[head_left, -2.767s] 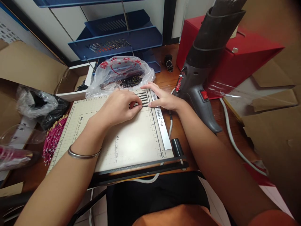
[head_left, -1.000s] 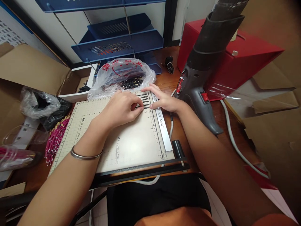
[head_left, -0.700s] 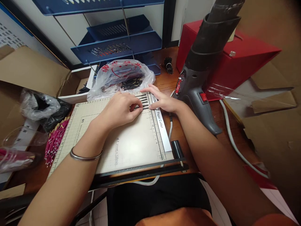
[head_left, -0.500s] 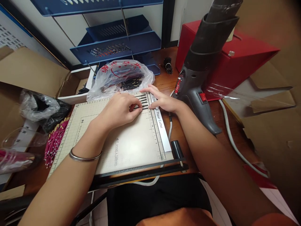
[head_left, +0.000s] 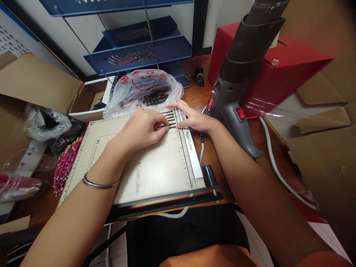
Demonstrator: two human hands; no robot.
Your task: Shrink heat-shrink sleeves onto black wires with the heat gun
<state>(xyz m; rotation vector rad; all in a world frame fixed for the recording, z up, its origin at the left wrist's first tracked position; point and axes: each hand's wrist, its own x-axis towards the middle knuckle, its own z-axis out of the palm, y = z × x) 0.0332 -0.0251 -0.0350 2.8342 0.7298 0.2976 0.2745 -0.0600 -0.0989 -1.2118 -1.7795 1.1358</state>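
Black strips: we see a short row of them point(head_left: 170, 119) lying parallel near the far right corner of the cutter board, between our two hands.
Left hand: ours point(head_left: 141, 126) is curled palm-down, thumb and forefinger nearly together at the nearest strip; we cannot tell whether they pinch it or only press on it.
Right hand: ours point(head_left: 194, 119) is spread wide, nothing in its grasp, thumb tip at the right end of that strip, forefinger stretched to the far side of the row.
Paper cutter: its gridded cream board point(head_left: 158, 163) lies flat before us on the wooden desk point(head_left: 194, 95), printed name along the right edge.
Plastic bag: just beyond the board we have a clear one point(head_left: 118, 100) with red print, black cords point(head_left: 155, 97) inside.
Magenta cords: a gold-tipped heap point(head_left: 66, 165) sits beside the board's left edge.
Heat gun: a grey one point(head_left: 235, 98) stands to our right, before a red box point(head_left: 294, 59).
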